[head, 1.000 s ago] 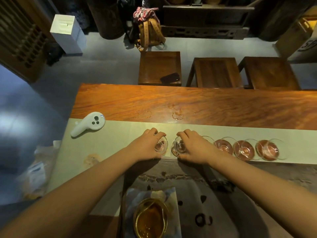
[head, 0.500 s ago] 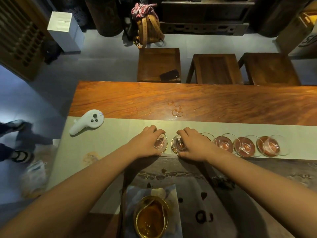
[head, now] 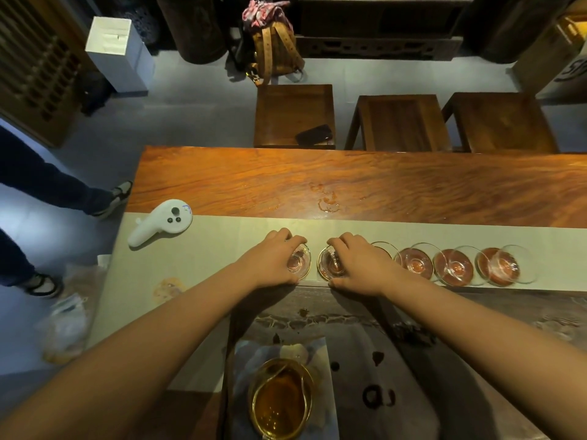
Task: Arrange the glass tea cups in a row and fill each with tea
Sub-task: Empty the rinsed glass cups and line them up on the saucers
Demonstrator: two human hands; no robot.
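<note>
Little has shifted since earlier: hands unmoved, passer-by's legs nearer | left hand (head: 273, 261) curled around leftmost glass cup (head: 300, 261), right hand (head: 357, 265) around its neighbour (head: 330, 265) | filled cups (head: 452, 267) beyond right fingers | two cups unfilled; tea pitcher (head: 280, 400) waits below wrists

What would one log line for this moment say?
left hand: on cup | right hand: on cup | pitcher: untouched

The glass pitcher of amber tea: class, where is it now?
In the head view, the glass pitcher of amber tea sits at bottom centre on a cloth, nearer the person than both hands and the row of cups.
</note>
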